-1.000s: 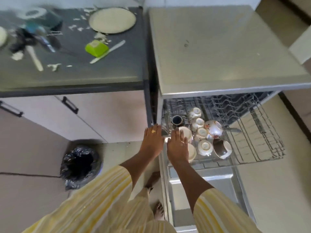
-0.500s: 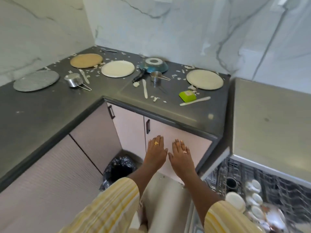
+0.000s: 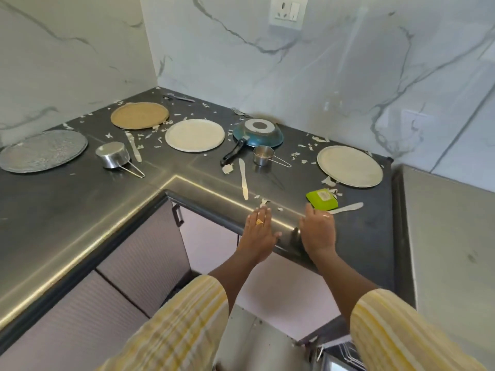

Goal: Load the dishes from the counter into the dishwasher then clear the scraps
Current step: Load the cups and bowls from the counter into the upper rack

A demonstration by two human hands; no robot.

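My left hand [image 3: 259, 231] and my right hand [image 3: 318, 231] hover flat and empty over the front edge of the dark counter [image 3: 67, 204]. Just beyond my right hand lie a green sponge [image 3: 322, 199] and a pale knife [image 3: 347, 208]. A second pale knife [image 3: 243, 179] lies ahead of my left hand. Farther back are a cream plate [image 3: 349, 166], a white plate [image 3: 194, 135], a brown plate [image 3: 139, 115], a grey plate [image 3: 42, 150], an upturned blue pan [image 3: 258, 133] and two steel measuring cups [image 3: 263, 155] [image 3: 113, 155]. White scraps [image 3: 227, 168] litter the counter.
The steel dishwasher top [image 3: 452, 242] fills the right side, with a corner of its open rack [image 3: 345, 356] at the bottom. Cabinet doors with black handles [image 3: 177, 214] sit under the counter. A fork [image 3: 239, 111] and another utensil [image 3: 179, 97] lie by the marble wall.
My view has swung up from the dishwasher rack to the counter. Both hands have left the rack, risen and reached forward over the counter's front edge, still empty.
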